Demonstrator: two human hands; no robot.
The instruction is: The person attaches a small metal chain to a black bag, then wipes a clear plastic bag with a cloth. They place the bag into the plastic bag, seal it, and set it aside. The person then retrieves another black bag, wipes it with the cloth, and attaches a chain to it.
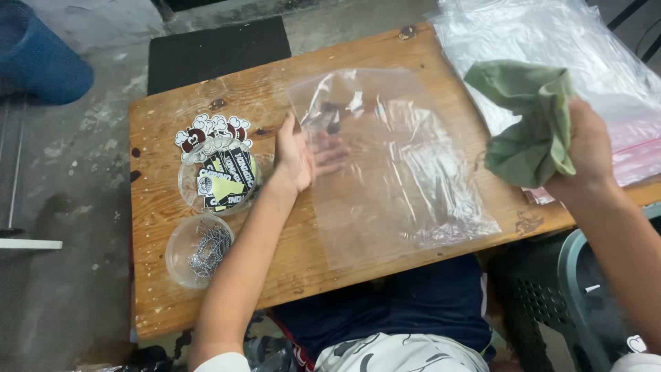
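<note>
Left of the left hand (297,155) stood a bowl of stickers (222,180) and a bowl of chains (201,249); its fingers lay spread inside the clear bag (392,165) on the bench (165,289). Right hand (585,148) clutched a green cloth (530,120), above more bags (551,41)

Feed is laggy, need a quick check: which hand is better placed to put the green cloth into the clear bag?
Right, probably. The right hand already grips the green cloth above the table edge, while the left hand has its fingers inside the clear bag, holding it.
</note>
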